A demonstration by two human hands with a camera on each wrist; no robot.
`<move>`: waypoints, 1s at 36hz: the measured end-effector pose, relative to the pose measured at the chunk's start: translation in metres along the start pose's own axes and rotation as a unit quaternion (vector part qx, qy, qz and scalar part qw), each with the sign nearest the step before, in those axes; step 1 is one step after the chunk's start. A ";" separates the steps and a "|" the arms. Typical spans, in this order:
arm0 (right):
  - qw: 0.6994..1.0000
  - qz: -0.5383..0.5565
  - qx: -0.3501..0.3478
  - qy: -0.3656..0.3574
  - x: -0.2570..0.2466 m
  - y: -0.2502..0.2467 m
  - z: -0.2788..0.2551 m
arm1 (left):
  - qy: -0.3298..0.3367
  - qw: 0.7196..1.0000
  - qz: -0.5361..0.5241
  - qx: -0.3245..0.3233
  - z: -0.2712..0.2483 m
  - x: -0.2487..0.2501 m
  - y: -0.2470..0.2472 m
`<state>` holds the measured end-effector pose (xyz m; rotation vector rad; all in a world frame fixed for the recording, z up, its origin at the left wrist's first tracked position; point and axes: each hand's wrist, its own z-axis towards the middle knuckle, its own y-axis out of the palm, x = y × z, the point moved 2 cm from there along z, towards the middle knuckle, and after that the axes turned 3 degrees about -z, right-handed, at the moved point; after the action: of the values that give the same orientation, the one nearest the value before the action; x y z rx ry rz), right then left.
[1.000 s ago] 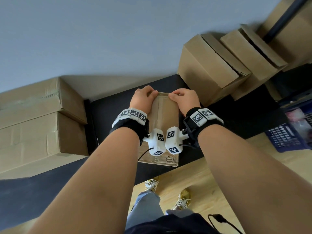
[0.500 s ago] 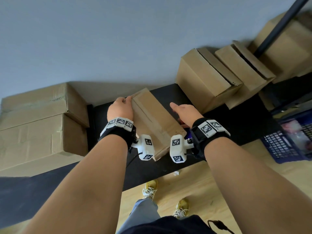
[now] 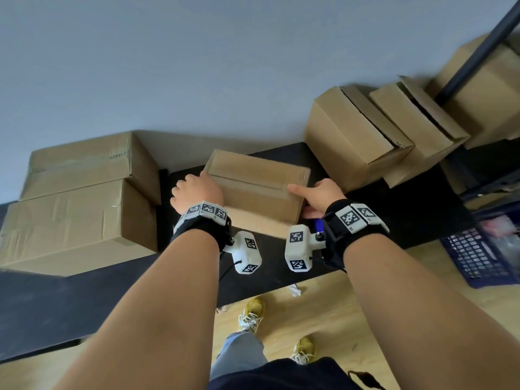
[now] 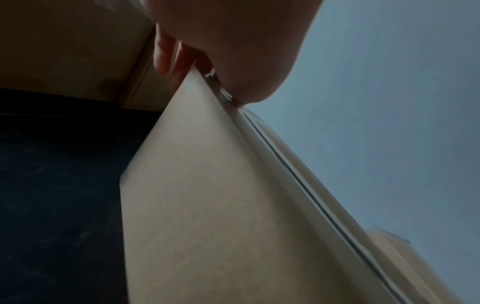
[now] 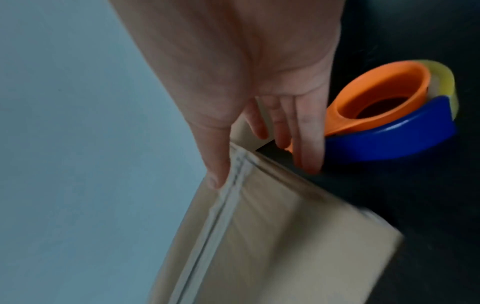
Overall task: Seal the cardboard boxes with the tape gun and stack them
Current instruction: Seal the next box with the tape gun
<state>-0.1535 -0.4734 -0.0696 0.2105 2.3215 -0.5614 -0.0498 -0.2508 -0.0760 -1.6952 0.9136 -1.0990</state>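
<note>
A small brown cardboard box (image 3: 253, 181) lies crosswise on the black table (image 3: 281, 277), flaps closed, with a glossy strip along its top seam (image 5: 207, 226). My left hand (image 3: 197, 191) grips its left end, fingers curled down over the edge (image 4: 166, 61). My right hand (image 3: 320, 192) is at the right end, with its thumb (image 5: 215, 164) flat on top beside the seam. Its straight fingers run down the end face. The blue and orange tape gun (image 5: 389, 123) lies on the table just behind those fingers; from the head view only a blue bit (image 3: 318, 226) shows under my wrist.
Two larger taped boxes (image 3: 78, 192) are stacked on the left, close to my left hand. Two boxes with loose flaps (image 3: 351, 136) (image 3: 416, 130) lean at the right rear beside a black pole (image 3: 478, 49). A blue basket (image 3: 478, 257) stands on the floor, right.
The box has been turned from lengthwise to crosswise on the table. My hands moved apart from its far end to its two short ends.
</note>
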 end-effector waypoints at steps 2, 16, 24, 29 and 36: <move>1.000 -0.002 0.017 -0.016 -0.003 0.002 0.004 | -0.008 1.000 -0.002 0.018 -0.004 0.000 0.001; 0.987 -0.065 0.105 -0.099 0.000 -0.010 0.015 | 0.397 0.909 0.075 -0.098 -0.049 0.059 0.036; 0.966 -0.191 0.173 -0.014 0.056 -0.043 0.019 | 0.321 0.943 0.070 -0.061 -0.070 0.075 0.052; 0.937 -0.332 0.106 0.016 0.079 -0.040 0.025 | 0.292 0.954 0.062 -0.029 -0.077 0.082 0.060; 0.896 -0.440 0.020 0.058 0.092 -0.020 0.032 | 0.290 0.955 0.064 -0.003 -0.076 0.083 0.064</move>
<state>-0.2063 -0.5063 -0.1469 -0.8608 2.4374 -1.0442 -0.0998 -0.3679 -0.0972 -1.3046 1.3675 -1.5395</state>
